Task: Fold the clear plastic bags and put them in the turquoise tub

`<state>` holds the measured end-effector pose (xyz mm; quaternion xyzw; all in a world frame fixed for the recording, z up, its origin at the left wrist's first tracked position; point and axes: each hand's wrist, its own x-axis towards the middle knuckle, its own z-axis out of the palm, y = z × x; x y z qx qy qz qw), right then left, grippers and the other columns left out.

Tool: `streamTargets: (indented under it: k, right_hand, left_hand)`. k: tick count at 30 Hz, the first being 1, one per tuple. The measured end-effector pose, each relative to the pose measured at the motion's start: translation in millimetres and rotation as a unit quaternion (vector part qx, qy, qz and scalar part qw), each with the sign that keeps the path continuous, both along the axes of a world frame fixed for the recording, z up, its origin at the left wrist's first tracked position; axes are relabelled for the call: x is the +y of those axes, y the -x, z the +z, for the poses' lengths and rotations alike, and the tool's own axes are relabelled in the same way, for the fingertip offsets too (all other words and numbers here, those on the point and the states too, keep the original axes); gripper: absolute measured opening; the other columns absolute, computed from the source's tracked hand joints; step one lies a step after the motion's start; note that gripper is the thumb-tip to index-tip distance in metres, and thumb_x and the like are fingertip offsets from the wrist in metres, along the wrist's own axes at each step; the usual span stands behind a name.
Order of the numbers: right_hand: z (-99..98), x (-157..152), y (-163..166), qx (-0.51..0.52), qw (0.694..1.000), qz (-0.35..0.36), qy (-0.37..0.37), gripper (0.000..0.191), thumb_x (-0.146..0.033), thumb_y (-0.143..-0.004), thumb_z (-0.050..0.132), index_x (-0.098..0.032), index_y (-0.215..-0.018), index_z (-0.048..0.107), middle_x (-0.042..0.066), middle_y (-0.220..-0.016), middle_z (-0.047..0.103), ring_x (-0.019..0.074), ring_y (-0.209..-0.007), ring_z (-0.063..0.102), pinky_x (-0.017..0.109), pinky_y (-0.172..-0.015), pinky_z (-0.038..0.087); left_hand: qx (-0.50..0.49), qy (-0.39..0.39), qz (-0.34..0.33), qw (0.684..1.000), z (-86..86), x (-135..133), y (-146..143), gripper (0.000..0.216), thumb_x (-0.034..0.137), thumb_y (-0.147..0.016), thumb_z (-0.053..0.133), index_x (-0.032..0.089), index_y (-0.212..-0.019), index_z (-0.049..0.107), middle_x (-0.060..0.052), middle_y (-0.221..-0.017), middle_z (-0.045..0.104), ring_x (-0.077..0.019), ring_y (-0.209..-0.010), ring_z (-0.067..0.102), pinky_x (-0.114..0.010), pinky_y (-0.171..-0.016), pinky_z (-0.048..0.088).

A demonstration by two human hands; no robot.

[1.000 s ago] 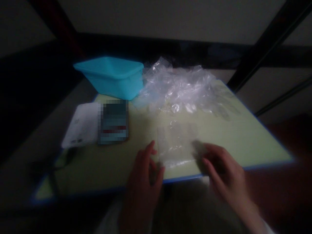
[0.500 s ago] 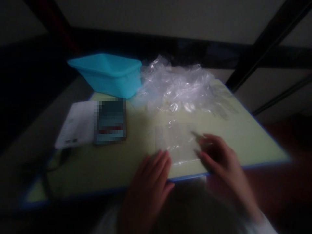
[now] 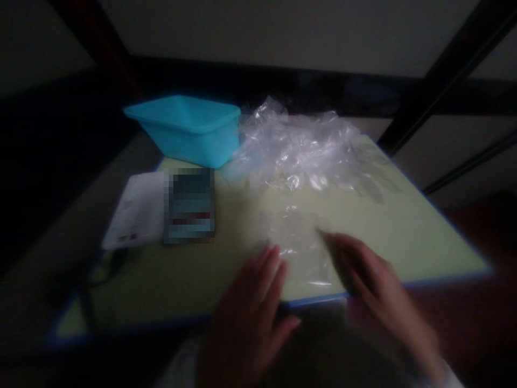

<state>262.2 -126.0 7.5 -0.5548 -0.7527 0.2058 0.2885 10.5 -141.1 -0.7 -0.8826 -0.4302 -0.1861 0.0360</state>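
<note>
A small clear plastic bag [image 3: 297, 245] lies flat near the front edge of a pale green table [image 3: 404, 226]. My left hand [image 3: 252, 307] lies flat with fingers stretched out, its fingertips on the bag's left edge. My right hand [image 3: 371, 280] rests on the bag's right edge with fingers extended; it is blurred. Neither hand grips anything that I can see.
A heap of crumpled clear plastic bags [image 3: 299, 148] fills the back of the table. A turquoise plastic tub [image 3: 188, 129] stands at the back left. A white sheet [image 3: 135, 210] and a dark card-like object [image 3: 189, 206] lie at the left. Dark bars frame the scene.
My left hand went from curled at the bag's left corner to flat with fingers stretched onto the bag. My right hand's fingers slid inward along the bag's right edge.
</note>
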Motion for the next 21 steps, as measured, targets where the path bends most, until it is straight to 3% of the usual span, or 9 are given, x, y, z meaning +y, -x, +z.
streamTargets:
  k: [6, 12, 21]
  right_hand:
    - [-6.7, 5.3, 4.4, -0.042, 0.999, 0.001, -0.022, 0.038, -0.024, -0.096, 0.039, -0.021, -0.134, 0.043, 0.01, -0.129, 0.058, 0.0244, -0.118, 0.056, 0.049, -0.101, 0.046]
    - [-10.0, 4.6, 3.6, -0.063, 0.997, -0.001, -0.042, 0.041, -0.023, -0.094, 0.04, -0.02, -0.135, 0.043, 0.011, -0.129, 0.058, 0.0258, -0.119, 0.055, 0.05, -0.099, 0.047]
    - [-10.4, 6.6, 2.7, -0.081, 0.995, 0.009, -0.061, 0.043, -0.021, -0.094, 0.041, -0.019, -0.137, 0.041, 0.011, -0.132, 0.056, 0.0253, -0.12, 0.054, 0.051, -0.101, 0.046]
  left_hand:
    - [0.007, 0.034, 0.012, 0.999, 2.9, 7.9, -31.1, 0.086, 0.067, -0.076, 0.057, 0.012, -0.14, 0.04, -0.019, -0.149, 0.034, -0.0371, -0.136, 0.033, -0.051, -0.102, 0.042]
    - [0.011, 0.067, 0.044, 0.997, -0.4, 4.7, -31.8, 0.092, 0.068, -0.068, 0.066, 0.02, -0.141, 0.039, -0.015, -0.151, 0.031, -0.0387, -0.137, 0.032, -0.053, -0.102, 0.042]
    - [-0.006, 0.061, 0.083, 0.995, -2.6, -1.6, -36.0, 0.086, 0.066, -0.07, 0.066, 0.022, -0.14, 0.041, -0.013, -0.151, 0.032, -0.0395, -0.137, 0.031, -0.054, -0.102, 0.04]
